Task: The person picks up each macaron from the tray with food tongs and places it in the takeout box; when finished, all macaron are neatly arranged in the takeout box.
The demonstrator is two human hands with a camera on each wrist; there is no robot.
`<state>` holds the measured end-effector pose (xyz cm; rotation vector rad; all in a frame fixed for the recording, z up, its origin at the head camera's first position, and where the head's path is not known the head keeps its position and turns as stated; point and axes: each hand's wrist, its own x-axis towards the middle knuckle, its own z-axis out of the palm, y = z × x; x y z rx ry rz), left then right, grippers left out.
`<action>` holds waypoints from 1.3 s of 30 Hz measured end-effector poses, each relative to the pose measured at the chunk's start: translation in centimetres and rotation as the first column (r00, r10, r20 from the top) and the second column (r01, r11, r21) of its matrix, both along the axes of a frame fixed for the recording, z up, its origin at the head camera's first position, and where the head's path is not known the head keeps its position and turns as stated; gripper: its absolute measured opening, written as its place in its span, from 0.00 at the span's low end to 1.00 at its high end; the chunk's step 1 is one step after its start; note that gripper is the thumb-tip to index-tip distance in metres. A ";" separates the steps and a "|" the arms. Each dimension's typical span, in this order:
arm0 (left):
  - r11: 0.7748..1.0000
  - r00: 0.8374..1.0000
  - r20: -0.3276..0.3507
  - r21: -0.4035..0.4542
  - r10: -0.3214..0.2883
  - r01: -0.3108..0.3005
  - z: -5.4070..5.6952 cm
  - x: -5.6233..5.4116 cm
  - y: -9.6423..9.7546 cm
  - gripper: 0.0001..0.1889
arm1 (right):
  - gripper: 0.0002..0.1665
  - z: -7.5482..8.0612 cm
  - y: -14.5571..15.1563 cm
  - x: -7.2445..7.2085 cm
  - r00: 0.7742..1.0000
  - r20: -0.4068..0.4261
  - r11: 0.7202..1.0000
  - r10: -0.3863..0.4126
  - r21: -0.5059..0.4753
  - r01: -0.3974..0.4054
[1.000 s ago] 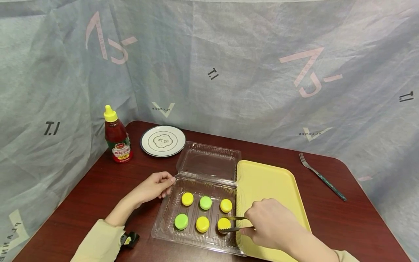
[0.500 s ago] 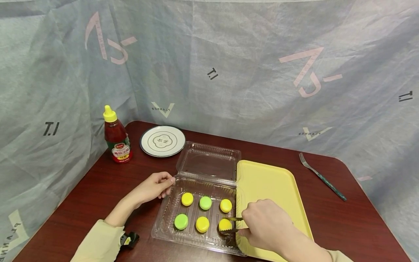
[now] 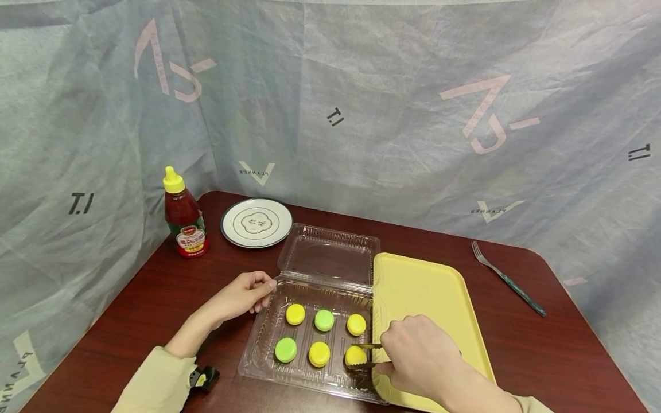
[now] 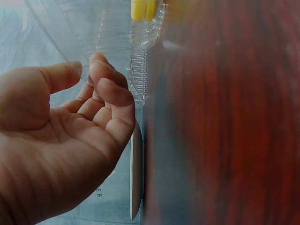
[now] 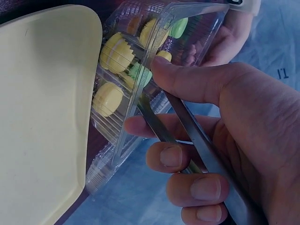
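Note:
A clear plastic clamshell box point(image 3: 310, 383) lies open, its lid point(image 3: 330, 255) folded back. Inside sit yellow and green macarons, among them a green one point(image 3: 286, 349) and a yellow one point(image 3: 319, 354). My left hand point(image 3: 245, 293) pinches the box's rim at its left back corner between thumb and fingers, seen also in the left wrist view. With fingers curled round them, my right hand point(image 3: 420, 355) grips metal tongs point(image 5: 197, 131). The tongs' serrated tips stand on either side of the front right yellow macaron point(image 3: 355, 354), which is still in the box.
A yellow tray point(image 3: 418, 287) adjoins the box's right side, under my right hand. Behind the box is a white plate point(image 3: 257, 223), with a red sauce bottle point(image 3: 187, 226) left of it. A fork point(image 3: 508, 279) lies at the right.
My right hand and the tongs have shifted slightly left, and the macaron between the tips sits a touch further right. The left hand and the box stay still.

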<state>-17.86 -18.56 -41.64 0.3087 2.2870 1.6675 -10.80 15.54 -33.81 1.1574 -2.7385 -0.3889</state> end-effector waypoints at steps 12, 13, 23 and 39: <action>1.000 1.000 -0.006 -0.005 0.002 -0.002 0.0 0.0 0.0 0.13 | 0.34 0.2 0.3 -0.1 0.999 0.050 1.000 -0.017 -0.016 0.018; 1.000 1.000 -0.006 -0.006 0.001 -0.001 0.0 0.0 0.0 0.13 | 0.33 0.2 0.4 -0.2 0.998 0.058 1.000 -0.020 -0.017 0.021; 1.000 1.000 -0.005 -0.007 -0.002 0.002 -0.2 0.0 0.0 0.13 | 0.23 0.7 2.1 -1.4 0.983 0.178 0.995 -0.037 -0.085 0.053; 1.000 1.000 -0.006 0.008 -0.012 0.012 -0.3 -0.1 -0.1 0.13 | 0.27 2.1 4.1 -2.6 0.963 0.260 0.968 -0.069 -0.215 0.127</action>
